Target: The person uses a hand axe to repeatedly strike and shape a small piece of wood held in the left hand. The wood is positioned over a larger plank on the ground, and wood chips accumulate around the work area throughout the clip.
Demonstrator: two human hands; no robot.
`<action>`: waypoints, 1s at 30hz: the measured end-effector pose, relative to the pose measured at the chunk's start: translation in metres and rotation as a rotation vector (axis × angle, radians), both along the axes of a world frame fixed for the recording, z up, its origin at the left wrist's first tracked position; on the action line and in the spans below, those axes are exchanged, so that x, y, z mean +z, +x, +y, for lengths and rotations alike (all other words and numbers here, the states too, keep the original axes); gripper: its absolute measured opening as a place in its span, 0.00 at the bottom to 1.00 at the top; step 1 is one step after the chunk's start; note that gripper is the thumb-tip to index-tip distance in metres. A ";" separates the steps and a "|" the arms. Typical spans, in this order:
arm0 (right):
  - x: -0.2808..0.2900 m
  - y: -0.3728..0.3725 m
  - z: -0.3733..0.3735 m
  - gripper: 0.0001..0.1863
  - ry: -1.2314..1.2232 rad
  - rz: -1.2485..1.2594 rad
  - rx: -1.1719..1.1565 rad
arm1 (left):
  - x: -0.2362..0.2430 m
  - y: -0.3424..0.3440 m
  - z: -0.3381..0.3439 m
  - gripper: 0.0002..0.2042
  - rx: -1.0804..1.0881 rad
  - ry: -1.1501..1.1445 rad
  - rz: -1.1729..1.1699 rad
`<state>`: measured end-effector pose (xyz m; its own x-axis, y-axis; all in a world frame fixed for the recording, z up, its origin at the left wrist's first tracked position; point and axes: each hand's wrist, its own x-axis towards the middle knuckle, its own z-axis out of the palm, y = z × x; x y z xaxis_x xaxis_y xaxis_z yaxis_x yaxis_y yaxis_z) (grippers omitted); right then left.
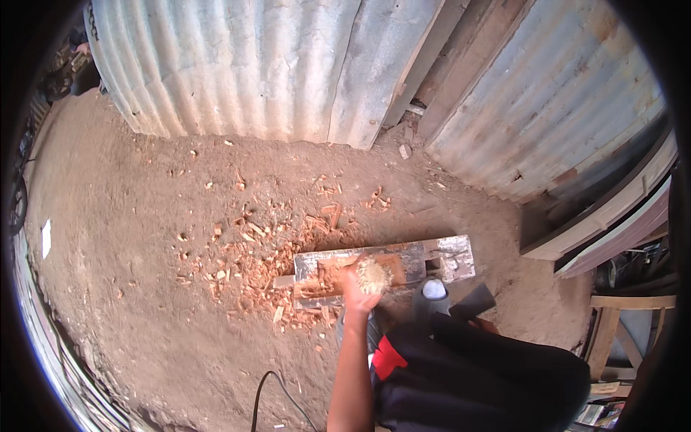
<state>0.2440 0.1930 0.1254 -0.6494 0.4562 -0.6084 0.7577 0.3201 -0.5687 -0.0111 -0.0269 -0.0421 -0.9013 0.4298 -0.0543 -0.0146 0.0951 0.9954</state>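
My left hand (353, 291) is closed around a pale, round, rough-chipped piece of wood (374, 276). It is held above a worn wooden block (455, 259) that lies on the ground, with a hollowed, orange-brown middle and flaking paint on its right end. To the right, by my dark-clothed knee, my right hand (486, 326) shows only in part. From it sticks out a tool with a dark, flat, broad blade (473, 302); its handle is hidden. The blade is apart from the wood. My feet in grey footwear (425, 306) are at the block's near edge.
Orange and pale wood chips (252, 266) lie scattered left of and beyond the block on the dirt floor (129, 288). Corrugated metal sheets (237, 72) stand at the back. Wooden frames (608, 216) lean at the right. A dark cable (263, 381) loops near the lower edge.
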 end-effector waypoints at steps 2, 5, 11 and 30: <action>-0.019 0.026 0.022 0.27 0.174 -0.228 0.029 | 0.011 0.012 0.032 0.22 -0.072 0.065 -0.007; -0.021 0.008 0.015 0.24 0.219 -0.160 0.143 | 0.005 0.013 0.038 0.22 -0.004 0.051 0.000; 0.043 0.006 -0.073 0.23 0.188 0.002 0.209 | -0.033 -0.008 -0.019 0.22 0.282 -0.254 0.082; 0.244 -0.072 -0.195 0.21 -0.035 0.620 0.855 | -0.058 -0.011 0.027 0.15 0.350 0.381 -0.213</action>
